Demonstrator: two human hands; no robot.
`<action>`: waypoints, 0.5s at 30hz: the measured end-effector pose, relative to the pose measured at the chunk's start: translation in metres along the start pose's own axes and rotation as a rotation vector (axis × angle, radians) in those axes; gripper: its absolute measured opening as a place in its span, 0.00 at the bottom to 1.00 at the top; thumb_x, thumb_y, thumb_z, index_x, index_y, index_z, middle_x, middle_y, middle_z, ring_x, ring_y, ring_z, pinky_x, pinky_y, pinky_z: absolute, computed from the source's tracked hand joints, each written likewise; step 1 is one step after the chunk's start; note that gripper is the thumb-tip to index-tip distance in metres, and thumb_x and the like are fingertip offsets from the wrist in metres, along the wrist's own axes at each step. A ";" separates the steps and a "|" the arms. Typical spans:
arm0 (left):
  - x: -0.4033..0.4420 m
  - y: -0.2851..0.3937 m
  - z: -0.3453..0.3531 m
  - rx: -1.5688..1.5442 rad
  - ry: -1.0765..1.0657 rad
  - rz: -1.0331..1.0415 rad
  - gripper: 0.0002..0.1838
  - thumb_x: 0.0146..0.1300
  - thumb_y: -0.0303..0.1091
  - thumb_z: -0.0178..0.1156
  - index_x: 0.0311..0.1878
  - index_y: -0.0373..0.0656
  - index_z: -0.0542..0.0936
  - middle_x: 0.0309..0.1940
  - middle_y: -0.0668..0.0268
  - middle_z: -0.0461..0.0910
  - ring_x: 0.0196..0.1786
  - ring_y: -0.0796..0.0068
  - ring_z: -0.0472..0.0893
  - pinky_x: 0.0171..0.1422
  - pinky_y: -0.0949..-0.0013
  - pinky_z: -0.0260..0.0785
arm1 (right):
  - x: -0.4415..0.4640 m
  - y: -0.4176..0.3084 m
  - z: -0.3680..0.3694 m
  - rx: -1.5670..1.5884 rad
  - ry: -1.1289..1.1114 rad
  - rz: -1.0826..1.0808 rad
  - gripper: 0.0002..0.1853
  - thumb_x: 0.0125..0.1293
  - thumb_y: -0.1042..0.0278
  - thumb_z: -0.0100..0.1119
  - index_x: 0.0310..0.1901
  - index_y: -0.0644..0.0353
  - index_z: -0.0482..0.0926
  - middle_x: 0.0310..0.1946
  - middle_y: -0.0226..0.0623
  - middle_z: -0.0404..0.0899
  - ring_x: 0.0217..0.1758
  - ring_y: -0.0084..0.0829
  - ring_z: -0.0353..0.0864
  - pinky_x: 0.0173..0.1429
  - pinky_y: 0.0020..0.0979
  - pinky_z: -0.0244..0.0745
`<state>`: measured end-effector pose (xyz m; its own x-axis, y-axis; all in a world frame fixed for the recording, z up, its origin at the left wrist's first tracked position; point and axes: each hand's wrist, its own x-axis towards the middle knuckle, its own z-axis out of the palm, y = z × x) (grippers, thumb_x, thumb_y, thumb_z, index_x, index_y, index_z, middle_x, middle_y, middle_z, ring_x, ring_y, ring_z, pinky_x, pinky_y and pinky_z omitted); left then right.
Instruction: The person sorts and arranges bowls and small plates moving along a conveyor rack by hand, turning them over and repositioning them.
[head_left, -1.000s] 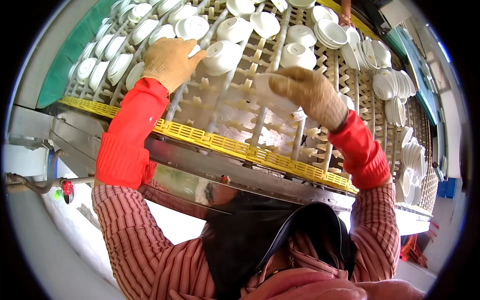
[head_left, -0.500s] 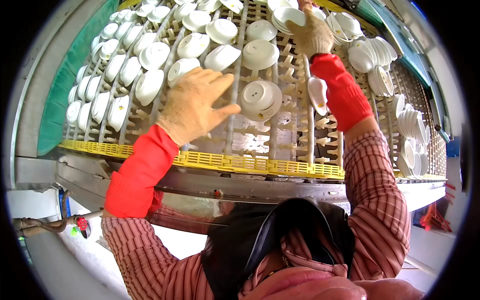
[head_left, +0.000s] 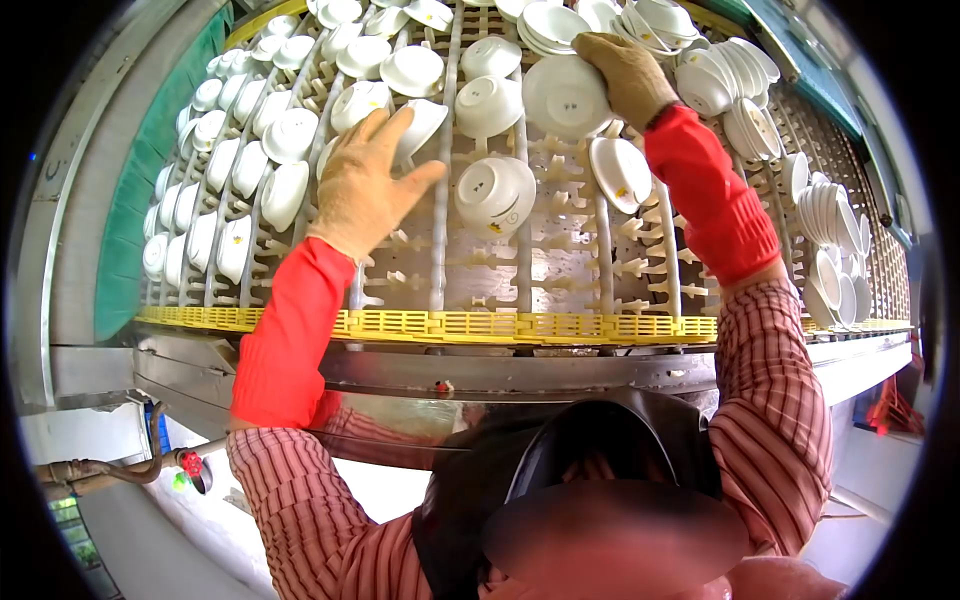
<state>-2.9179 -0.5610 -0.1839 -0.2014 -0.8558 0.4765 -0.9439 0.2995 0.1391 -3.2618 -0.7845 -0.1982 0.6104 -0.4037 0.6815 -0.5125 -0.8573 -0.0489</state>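
Note:
My right hand (head_left: pixel 628 78), in a tan work glove, grips the right rim of a round white plate (head_left: pixel 567 97) whose marked underside faces me. A stack of white dishes (head_left: pixel 548 25) lies just behind that plate. My left hand (head_left: pixel 365 190), gloved the same way, hovers over the rack with fingers and thumb spread and nothing in its palm. Beside it, an upturned white bowl (head_left: pixel 418 125) is partly covered by the fingertips. To its right sits another bowl (head_left: pixel 495 192), bottom toward me. A small oval dish (head_left: pixel 621 174) leans on the pegs below my right hand.
A wide pegged conveyor (head_left: pixel 560 245) carries rows of white bowls (head_left: pixel 232 247) at left and stacked plates (head_left: pixel 828 215) at right. Yellow edging (head_left: pixel 480 326) and a metal ledge (head_left: pixel 520 372) border the near side. Green side panels (head_left: pixel 150 200) stand at left.
My right hand has come nearer and now holds a plate turned underside toward me. My left hand has shifted slightly left, still spread. The view has shifted a little.

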 end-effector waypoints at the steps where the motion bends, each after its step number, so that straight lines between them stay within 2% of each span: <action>1: 0.001 -0.009 0.002 -0.024 -0.023 -0.006 0.41 0.70 0.58 0.75 0.75 0.37 0.79 0.70 0.45 0.83 0.72 0.42 0.81 0.79 0.48 0.73 | 0.013 -0.001 0.005 0.396 -0.166 0.585 0.19 0.79 0.57 0.62 0.61 0.60 0.85 0.60 0.51 0.90 0.64 0.55 0.88 0.63 0.46 0.84; 4: 0.004 -0.022 0.008 -0.049 -0.065 -0.023 0.42 0.72 0.60 0.72 0.78 0.37 0.78 0.72 0.46 0.83 0.74 0.44 0.80 0.80 0.47 0.71 | 0.047 -0.015 0.020 -0.044 0.081 0.500 0.26 0.76 0.45 0.64 0.57 0.63 0.86 0.56 0.53 0.91 0.61 0.54 0.90 0.62 0.47 0.83; 5: 0.008 -0.022 0.011 -0.024 -0.069 -0.013 0.42 0.73 0.60 0.71 0.78 0.37 0.77 0.72 0.47 0.83 0.74 0.44 0.80 0.80 0.47 0.71 | 0.049 -0.022 0.016 0.053 0.162 0.472 0.25 0.69 0.52 0.74 0.58 0.63 0.82 0.48 0.56 0.90 0.52 0.55 0.91 0.56 0.49 0.86; 6: 0.009 -0.021 0.015 -0.001 -0.075 -0.002 0.42 0.73 0.61 0.70 0.79 0.38 0.77 0.72 0.47 0.83 0.74 0.45 0.80 0.80 0.48 0.71 | 0.060 -0.023 0.011 -0.060 -0.038 0.501 0.29 0.65 0.48 0.76 0.59 0.62 0.83 0.48 0.55 0.90 0.54 0.56 0.92 0.57 0.52 0.86; 8: 0.012 -0.012 0.010 -0.007 -0.129 -0.093 0.43 0.73 0.62 0.70 0.79 0.39 0.78 0.66 0.47 0.86 0.69 0.45 0.82 0.76 0.50 0.73 | 0.070 -0.013 0.026 -0.183 -0.328 0.495 0.27 0.65 0.48 0.76 0.56 0.61 0.86 0.47 0.53 0.91 0.53 0.55 0.92 0.57 0.53 0.86; 10: 0.015 -0.005 0.001 -0.060 -0.249 -0.217 0.43 0.72 0.62 0.72 0.79 0.41 0.78 0.61 0.44 0.86 0.66 0.44 0.83 0.72 0.49 0.75 | 0.057 0.021 0.069 -0.228 -0.269 0.374 0.22 0.63 0.49 0.75 0.50 0.57 0.90 0.47 0.51 0.92 0.51 0.53 0.93 0.56 0.52 0.87; 11: 0.012 -0.002 0.005 -0.031 -0.201 -0.156 0.42 0.72 0.62 0.72 0.79 0.43 0.80 0.57 0.44 0.86 0.62 0.45 0.84 0.67 0.49 0.77 | 0.046 0.034 0.085 -0.191 -0.214 0.323 0.21 0.63 0.49 0.75 0.48 0.56 0.90 0.47 0.50 0.92 0.51 0.52 0.93 0.55 0.52 0.87; 12: 0.011 -0.002 0.006 -0.049 -0.201 -0.160 0.41 0.72 0.62 0.72 0.79 0.43 0.80 0.58 0.44 0.86 0.63 0.45 0.84 0.69 0.50 0.76 | 0.038 0.043 0.096 -0.153 -0.161 0.270 0.20 0.63 0.49 0.75 0.47 0.56 0.91 0.47 0.50 0.92 0.50 0.52 0.93 0.54 0.52 0.87; 13: 0.010 -0.001 0.007 -0.066 -0.200 -0.163 0.41 0.72 0.61 0.72 0.79 0.44 0.80 0.59 0.44 0.86 0.63 0.45 0.84 0.70 0.50 0.76 | 0.032 0.050 0.102 -0.165 -0.138 0.265 0.21 0.62 0.49 0.75 0.49 0.55 0.90 0.47 0.51 0.92 0.51 0.50 0.93 0.53 0.52 0.86; 15: 0.010 0.003 0.009 -0.076 -0.188 -0.134 0.41 0.71 0.60 0.73 0.79 0.43 0.79 0.61 0.45 0.86 0.65 0.45 0.83 0.73 0.50 0.75 | 0.029 0.035 0.078 -0.104 -0.300 0.409 0.26 0.68 0.44 0.70 0.54 0.60 0.89 0.50 0.54 0.91 0.54 0.53 0.92 0.58 0.51 0.84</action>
<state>-2.9250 -0.5723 -0.1866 -0.1274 -0.9514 0.2803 -0.9445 0.2027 0.2584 -3.2153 -0.8508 -0.2369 0.4862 -0.7861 0.3817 -0.7934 -0.5802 -0.1841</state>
